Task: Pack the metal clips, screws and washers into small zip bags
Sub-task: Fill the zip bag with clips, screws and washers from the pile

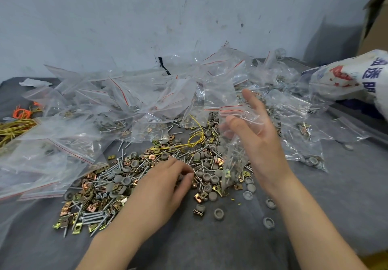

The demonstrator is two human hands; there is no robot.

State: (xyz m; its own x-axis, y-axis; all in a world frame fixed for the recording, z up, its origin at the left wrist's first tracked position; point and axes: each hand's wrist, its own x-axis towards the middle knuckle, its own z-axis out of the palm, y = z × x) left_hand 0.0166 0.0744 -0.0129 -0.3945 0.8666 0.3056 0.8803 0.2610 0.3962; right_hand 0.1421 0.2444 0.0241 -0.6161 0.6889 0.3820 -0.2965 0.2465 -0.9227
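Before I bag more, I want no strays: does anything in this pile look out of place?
Yes: a thin yellow wire lies looped across the pile of metal clips, screws and caps, left of the clear zip bag in the right hand. It is no fastener. A few round grey caps lie apart near the right forearm.

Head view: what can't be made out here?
- Head view: what the left hand pinches, if anything, hidden by its own curled fingers.
- Head view: parts count in the zip bag held by the right hand, blurred by creased plastic.
- Head view: printed sack, cut off by the right edge.
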